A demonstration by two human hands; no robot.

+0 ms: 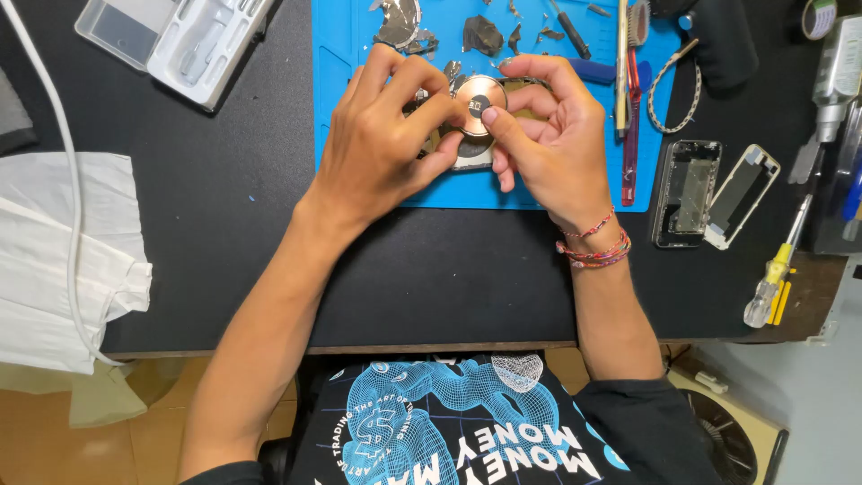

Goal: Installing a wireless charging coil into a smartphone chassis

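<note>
Both of my hands meet over a blue work mat (pixel 377 193) on a black desk. My left hand (pixel 382 135) and my right hand (pixel 548 126) pinch a round copper-coloured coil disc (pixel 479 92) between fingers and thumbs. The disc sits on a flat phone part (pixel 471 154) that is mostly hidden under my fingers. Torn dark scraps (pixel 485 34) lie on the mat behind my hands.
Two phone frames (pixel 687 193) lie right of the mat, with a screwdriver (pixel 777 269) beyond them. Tweezers and slim tools (pixel 627 90) rest along the mat's right edge. A clear plastic case (pixel 180 36) sits far left, white cloth (pixel 54 260) and a white cable (pixel 67 180) at left.
</note>
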